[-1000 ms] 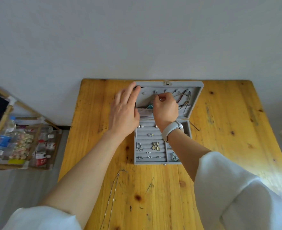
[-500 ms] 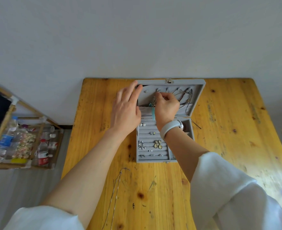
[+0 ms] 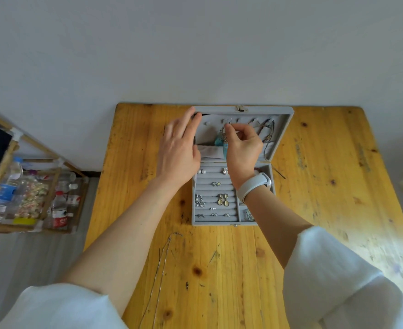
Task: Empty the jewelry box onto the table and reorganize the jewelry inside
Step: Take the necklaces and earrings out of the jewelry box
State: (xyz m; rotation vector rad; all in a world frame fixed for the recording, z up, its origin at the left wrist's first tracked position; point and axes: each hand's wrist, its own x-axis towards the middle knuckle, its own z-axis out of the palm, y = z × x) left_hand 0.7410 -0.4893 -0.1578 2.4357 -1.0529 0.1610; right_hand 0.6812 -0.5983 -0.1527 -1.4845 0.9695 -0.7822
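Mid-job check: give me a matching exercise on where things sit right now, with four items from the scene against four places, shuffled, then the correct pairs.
Items
1. turquoise pendant
2. silver chain
3. pearl studs
4. white wristband

Places
A. on the bare table, in front of the box
B. in the top ring roll of the tray
C. on the right hand's wrist
D. hanging inside the open lid

Pairs: 1-D, 2-A, 3-B, 4-C

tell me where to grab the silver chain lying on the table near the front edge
Pinch the silver chain at its far looped end, coming straight down from above. It lies flat and thin on the wooden table, strands running lengthwise, so only a fingertip pinch at one end lifts it untangled.
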